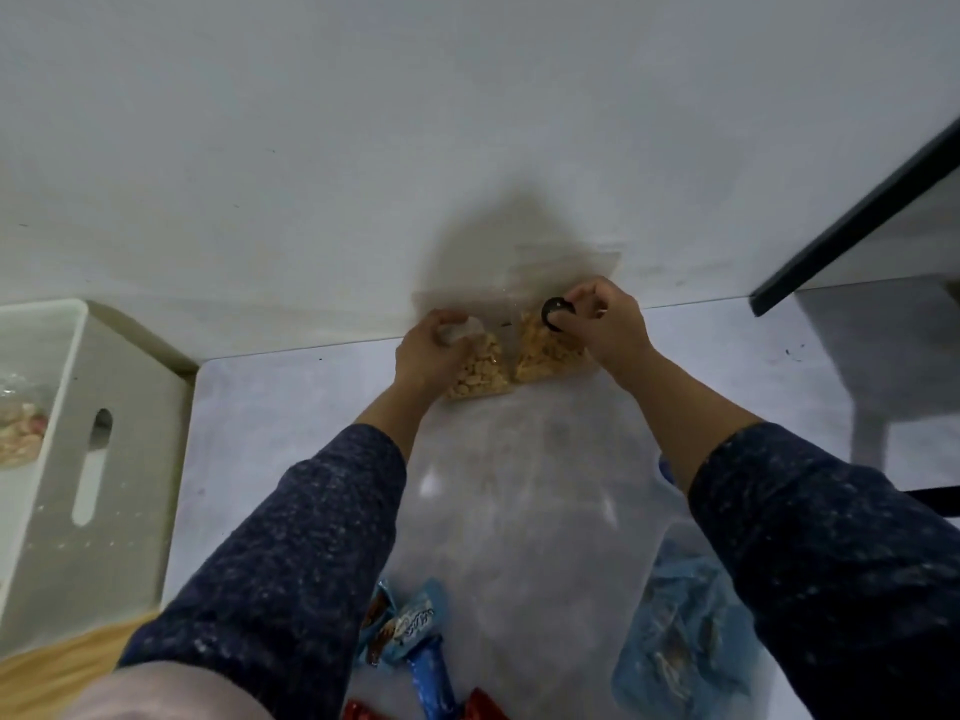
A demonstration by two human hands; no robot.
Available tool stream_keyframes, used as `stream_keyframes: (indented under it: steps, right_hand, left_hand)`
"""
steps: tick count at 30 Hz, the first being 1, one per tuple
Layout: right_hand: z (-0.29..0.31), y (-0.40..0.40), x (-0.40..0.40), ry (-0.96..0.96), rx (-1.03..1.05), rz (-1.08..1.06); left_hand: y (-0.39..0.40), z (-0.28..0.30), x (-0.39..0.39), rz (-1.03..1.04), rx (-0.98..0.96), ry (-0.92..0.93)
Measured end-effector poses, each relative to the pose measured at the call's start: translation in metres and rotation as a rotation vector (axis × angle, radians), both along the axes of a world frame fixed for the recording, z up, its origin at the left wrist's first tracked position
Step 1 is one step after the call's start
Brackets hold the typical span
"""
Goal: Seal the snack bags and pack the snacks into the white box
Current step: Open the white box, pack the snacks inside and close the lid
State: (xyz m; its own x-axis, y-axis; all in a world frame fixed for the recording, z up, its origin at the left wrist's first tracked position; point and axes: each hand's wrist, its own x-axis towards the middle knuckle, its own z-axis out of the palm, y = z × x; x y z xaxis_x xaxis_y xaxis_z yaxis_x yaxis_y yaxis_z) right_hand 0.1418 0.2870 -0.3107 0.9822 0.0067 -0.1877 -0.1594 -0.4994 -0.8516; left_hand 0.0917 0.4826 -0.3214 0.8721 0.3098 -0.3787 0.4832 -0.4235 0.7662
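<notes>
Step in hand, by my judgement: sealing. Packing of this item has not begun.

The clear snack bag (514, 356) lies flat at the far edge of the bench (291, 407), against the wall. Its pale, biscuit-like contents sit in two heaps at the near end, with a crease between them. The upper part is empty film reaching up toward the wall.

The left hand (431, 350) is curled and grips the gathered plastic above the left heap. The right hand (602, 324) is closed round a small black ring-shaped object (553, 309), held at the bag above the right heap. Whether it is a clip or a tie is too blurred to tell.

The next move appears to call for drawing the loose film together and fixing the black fastener across it, then carrying the bag left to the white box (98, 387), which stands well apart and already holds one filled bag (18, 428).

Blue-wrapped snacks (410, 631) lie near the person, unpacked.
</notes>
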Motion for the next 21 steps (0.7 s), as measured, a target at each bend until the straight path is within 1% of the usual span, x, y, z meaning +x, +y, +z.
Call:
stream_keyframes:
  steps: [4, 7, 10, 14, 18, 21]
  right_hand:
    - [0.006, 0.002, -0.01, 0.019, 0.024, 0.017]
    - [0.013, 0.004, -0.022, 0.041, 0.03, 0.052]
    - [0.023, 0.013, -0.041, 0.025, 0.085, 0.031]
    - [0.049, 0.038, -0.077, -0.039, 0.134, -0.043]
    - [0.086, 0.073, -0.126, -0.104, 0.227, -0.117]
    - [0.116, 0.104, -0.162, -0.15, 0.267, -0.116]
  left_hand:
    - [0.001, 0.001, -0.01, 0.004, -0.033, 0.006]
    - [0.007, 0.007, -0.021, -0.054, -0.05, -0.019]
    - [0.017, 0.022, -0.035, -0.115, -0.051, -0.088]
    - [0.044, 0.049, -0.06, -0.147, -0.037, -0.231]
    - [0.081, 0.081, -0.104, -0.141, -0.131, -0.314]
    - [0.117, 0.109, -0.135, -0.13, -0.16, -0.386]
